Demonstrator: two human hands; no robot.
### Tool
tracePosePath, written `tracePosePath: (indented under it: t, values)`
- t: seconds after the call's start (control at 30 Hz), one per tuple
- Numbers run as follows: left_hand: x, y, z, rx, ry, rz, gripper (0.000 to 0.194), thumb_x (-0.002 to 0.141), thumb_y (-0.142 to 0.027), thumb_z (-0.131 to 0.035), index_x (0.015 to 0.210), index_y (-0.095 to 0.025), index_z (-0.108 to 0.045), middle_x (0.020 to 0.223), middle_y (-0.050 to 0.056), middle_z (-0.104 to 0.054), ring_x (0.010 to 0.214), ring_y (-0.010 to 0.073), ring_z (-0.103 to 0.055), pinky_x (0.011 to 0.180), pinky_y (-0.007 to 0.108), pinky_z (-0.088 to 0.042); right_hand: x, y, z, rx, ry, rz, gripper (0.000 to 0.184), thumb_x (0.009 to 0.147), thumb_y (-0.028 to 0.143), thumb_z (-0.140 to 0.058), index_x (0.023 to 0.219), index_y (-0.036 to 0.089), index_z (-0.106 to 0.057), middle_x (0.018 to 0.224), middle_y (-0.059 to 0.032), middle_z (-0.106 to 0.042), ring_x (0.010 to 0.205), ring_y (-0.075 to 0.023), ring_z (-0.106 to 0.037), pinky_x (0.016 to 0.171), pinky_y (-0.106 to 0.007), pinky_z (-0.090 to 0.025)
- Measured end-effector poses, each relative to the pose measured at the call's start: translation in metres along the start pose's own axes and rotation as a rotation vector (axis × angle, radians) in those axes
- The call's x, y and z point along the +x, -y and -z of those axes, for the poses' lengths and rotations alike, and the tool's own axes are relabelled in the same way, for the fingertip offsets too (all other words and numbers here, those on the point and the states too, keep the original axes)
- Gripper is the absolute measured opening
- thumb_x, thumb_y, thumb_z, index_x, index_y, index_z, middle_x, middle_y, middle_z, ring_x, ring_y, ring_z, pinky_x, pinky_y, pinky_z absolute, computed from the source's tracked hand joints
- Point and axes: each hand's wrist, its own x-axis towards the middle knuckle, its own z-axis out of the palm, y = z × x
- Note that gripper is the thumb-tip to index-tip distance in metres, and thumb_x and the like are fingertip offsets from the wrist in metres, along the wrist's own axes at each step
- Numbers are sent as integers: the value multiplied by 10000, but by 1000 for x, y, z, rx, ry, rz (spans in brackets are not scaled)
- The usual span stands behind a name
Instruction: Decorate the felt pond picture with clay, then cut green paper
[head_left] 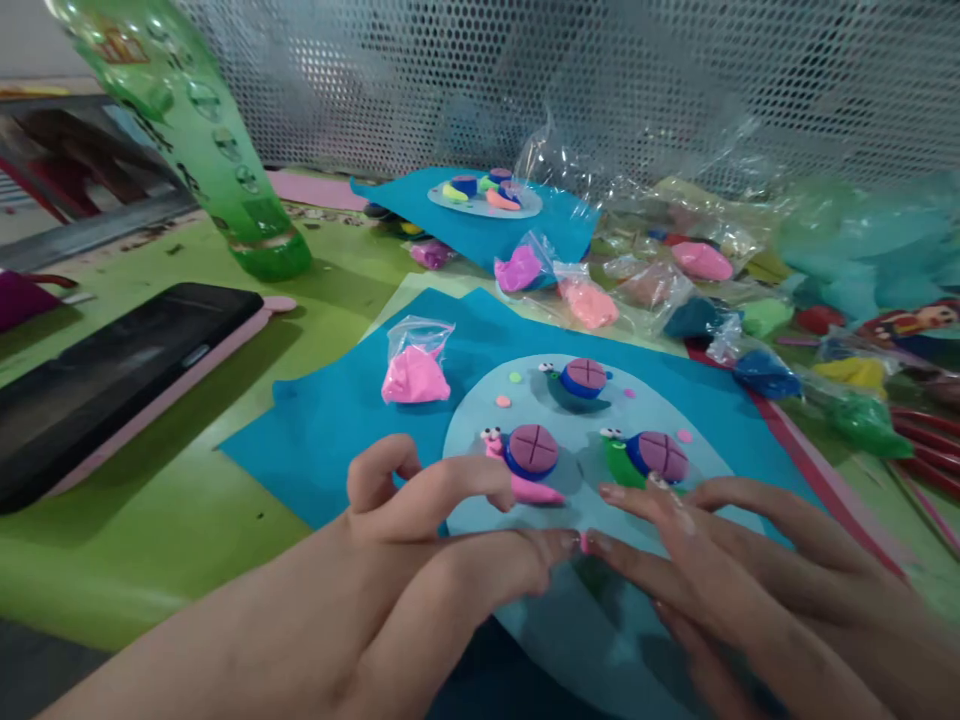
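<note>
A tiny bit of pink clay [584, 543] sits between the fingertips of my two hands, above a pale blue paper disc [480, 420]. My left hand [450, 550] has its fingers bent, one fingertip pressing the bit from the left. From the other side a fingertip of my right hand [735, 570] meets it, the other fingers slightly spread. On the disc are three clay snails with purple-topped shells: a pink snail [532, 452] near my left fingers, a green snail [657, 458] partly behind my right fingers, and a dark teal snail [583, 380] farther back. Small clay dots [503, 401] lie around them.
Blue paper [322, 420] lies under the disc, bearing a bag of pink clay [417, 375]. Leftward are a phone [127, 370] and a green bottle [225, 150]. Behind stands a second snail disc [484, 203]; bagged clay [701, 262] crowds the right, before a perforated metal panel [420, 90].
</note>
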Motion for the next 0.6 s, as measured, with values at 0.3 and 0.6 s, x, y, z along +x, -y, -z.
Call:
tracePosePath:
  t: [0.3, 0.6]
  values:
    - [-5, 0, -4, 50, -25, 11, 451, 791, -427, -505, 1165, -213, -370, 1173, 9, -573, 1173, 226, -366, 923, 357, -271, 8, 2, 9, -81, -76, 45, 355, 799, 71, -410, 1120, 152, -538, 1206, -13, -574, 1261, -193, -341, 957, -343, -435]
    - [-3, 2, -1, 169, 74, -71, 585, 790, -531, -433, 1236, -176, -303, 1169, 80, -574, 1125, 276, -471, 881, 409, -404, 7, 1, 16, -82, -61, 46, 477, 761, 46, -412, 1235, -2, -395, 1275, -128, -488, 1284, -240, -285, 943, -387, -443]
